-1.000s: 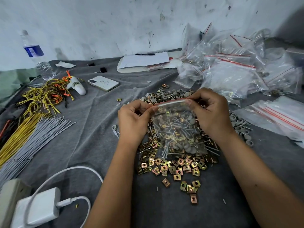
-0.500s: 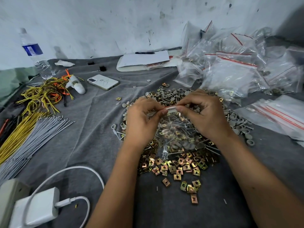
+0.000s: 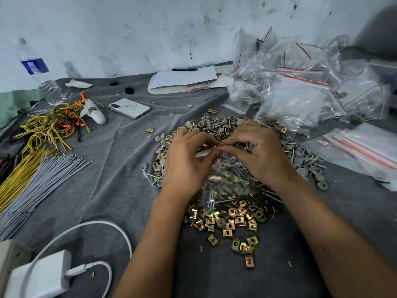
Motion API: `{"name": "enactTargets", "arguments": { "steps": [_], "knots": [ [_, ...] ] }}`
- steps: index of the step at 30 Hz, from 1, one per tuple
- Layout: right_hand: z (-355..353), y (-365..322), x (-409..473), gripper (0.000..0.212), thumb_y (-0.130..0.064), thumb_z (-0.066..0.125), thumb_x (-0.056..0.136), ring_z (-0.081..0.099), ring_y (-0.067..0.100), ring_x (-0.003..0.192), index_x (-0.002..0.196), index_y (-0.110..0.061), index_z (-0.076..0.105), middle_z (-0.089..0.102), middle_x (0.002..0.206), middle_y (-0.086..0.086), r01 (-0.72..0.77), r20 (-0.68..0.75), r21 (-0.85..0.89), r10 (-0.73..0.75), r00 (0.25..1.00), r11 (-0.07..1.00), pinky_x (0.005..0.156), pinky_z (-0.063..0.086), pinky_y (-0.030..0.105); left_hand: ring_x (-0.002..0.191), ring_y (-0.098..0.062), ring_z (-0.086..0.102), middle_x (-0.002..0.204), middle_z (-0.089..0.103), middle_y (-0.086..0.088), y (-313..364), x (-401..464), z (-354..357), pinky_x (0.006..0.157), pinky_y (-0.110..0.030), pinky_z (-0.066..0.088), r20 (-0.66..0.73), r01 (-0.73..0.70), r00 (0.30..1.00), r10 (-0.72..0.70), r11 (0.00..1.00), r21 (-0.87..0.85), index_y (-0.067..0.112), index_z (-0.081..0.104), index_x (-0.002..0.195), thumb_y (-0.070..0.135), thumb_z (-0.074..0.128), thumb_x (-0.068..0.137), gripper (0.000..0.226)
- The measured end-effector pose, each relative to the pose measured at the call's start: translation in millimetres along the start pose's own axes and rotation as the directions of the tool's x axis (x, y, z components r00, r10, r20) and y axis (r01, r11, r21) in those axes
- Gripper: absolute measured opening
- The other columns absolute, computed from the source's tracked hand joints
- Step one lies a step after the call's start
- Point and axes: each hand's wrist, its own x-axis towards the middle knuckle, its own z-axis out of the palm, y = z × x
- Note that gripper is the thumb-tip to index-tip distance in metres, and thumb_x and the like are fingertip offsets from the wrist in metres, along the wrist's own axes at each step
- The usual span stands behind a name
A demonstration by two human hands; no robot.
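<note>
Both hands have slid toward each other along the top of the zip bag (image 3: pixel 227 181) since a second ago. Back then they held its mouth stretched wide; now the fingertips nearly meet at centre frame, and the whole bag sits lower, down on the heap.

The left hand (image 3: pixel 187 162) has its fingers curled in tight and pinches the white seal strip (image 3: pixel 202 153) between thumb and fingertips. The right hand (image 3: pixel 261 154) does the same from the other side, its fingers (image 3: pixel 233 149) bent over and pinching the strip right beside the left thumb. No slack in either hand, both are clamped on that bag.

The bag is clear and stuffed with screws and grey caps. It hangs below the hands in the middle of the frame, with its bottom resting on the pile of brass clip nuts (image 3: pixel 232 219). Loose caps (image 3: pixel 214 125) lie just above the hands.

Upper right of the frame has a big mound of filled bags (image 3: pixel 300 100) with red seal lines, and flat bags (image 3: pixel 365 147) lie at the right edge. Over on the left are yellow wires (image 3: pixel 43 130) and a bundle of grey ties (image 3: pixel 43 175). A water bottle (image 3: pixel 39 76) stands in the upper left, with a phone (image 3: pixel 130 108) to its right. A white charger (image 3: pixel 40 276) sits in the lower left corner. Everything lies on a grey cloth (image 3: pixel 111 168).
</note>
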Motion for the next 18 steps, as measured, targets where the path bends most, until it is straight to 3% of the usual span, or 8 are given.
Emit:
{"name": "enactTargets", "arguments": {
  "steps": [3,6,8,12,15,18],
  "knots": [
    [3.9,-0.8,-0.9,0.023,-0.024,0.074,0.093,0.060,0.018,0.097,0.110,-0.009,0.079,0.073,0.099,-0.001,-0.029,0.050,-0.006,0.029,0.998,1.000,0.086,0.050,0.037,0.082,-0.020,0.060,0.082,0.065,0.006,1.5,-0.7,-0.3,0.073,-0.046,0.048,0.009,0.011,1.000,-0.011,0.999,-0.041,0.012,0.071,0.083,0.015,0.080,0.089,0.011],
    [2.4,-0.7,-1.8,0.048,-0.046,0.064,0.095,0.056,0.014,0.116,0.131,-0.015,0.069,0.067,0.120,-0.003,-0.142,0.094,-0.002,0.141,0.985,0.990,0.100,0.046,0.036,0.080,-0.020,0.057,0.079,0.061,0.006,6.6,0.9,-2.6,0.071,-0.045,0.047,-0.012,0.054,0.998,-0.055,0.996,-0.078,0.011,0.066,0.075,0.012,0.078,0.085,0.016],
    [1.0,-0.9,-1.7,0.051,-0.058,0.059,0.091,0.053,0.013,0.114,0.123,-0.020,0.072,0.067,0.115,-0.008,-0.155,0.134,-0.018,0.156,0.979,0.988,0.097,0.043,0.034,0.079,-0.021,0.056,0.076,0.060,0.006,8.7,3.4,-6.1,0.070,-0.046,0.048,-0.002,0.081,0.997,-0.082,0.988,-0.134,0.012,0.063,0.072,0.015,0.077,0.084,0.018],
    [2.8,2.3,-2.3,0.025,-0.038,0.069,0.093,0.063,0.013,0.091,0.101,-0.016,0.079,0.072,0.094,-0.006,-0.161,0.184,0.094,0.142,0.973,0.982,0.081,0.051,0.037,0.075,-0.017,0.058,0.075,0.061,0.008,12.3,11.5,-12.6,0.066,-0.046,0.049,0.035,0.100,0.995,-0.095,0.982,-0.159,0.021,0.061,0.078,0.028,0.066,0.093,0.017],
    [2.6,3.6,-3.4,0.015,-0.023,0.071,0.097,0.069,0.013,0.085,0.105,-0.013,0.078,0.074,0.092,-0.003,-0.184,0.200,0.195,0.144,0.969,0.963,0.074,0.056,0.037,0.067,-0.012,0.057,0.069,0.059,0.008,21.5,24.2,-11.9,0.060,-0.042,0.048,0.055,0.045,0.998,-0.040,0.995,-0.091,0.023,0.060,0.079,0.037,0.057,0.101,0.026],
    [-1.1,1.5,-4.2,0.015,-0.023,0.067,0.099,0.070,0.015,0.076,0.101,-0.013,0.077,0.075,0.086,-0.002,-0.217,0.164,0.284,0.176,0.971,0.934,0.065,0.056,0.036,0.058,-0.015,0.053,0.061,0.055,0.007,30.4,42.2,-10.2,0.053,-0.041,0.044,0.024,0.026,0.999,-0.024,0.996,-0.089,0.019,0.059,0.073,0.030,0.057,0.100,0.029]
  ]
}}
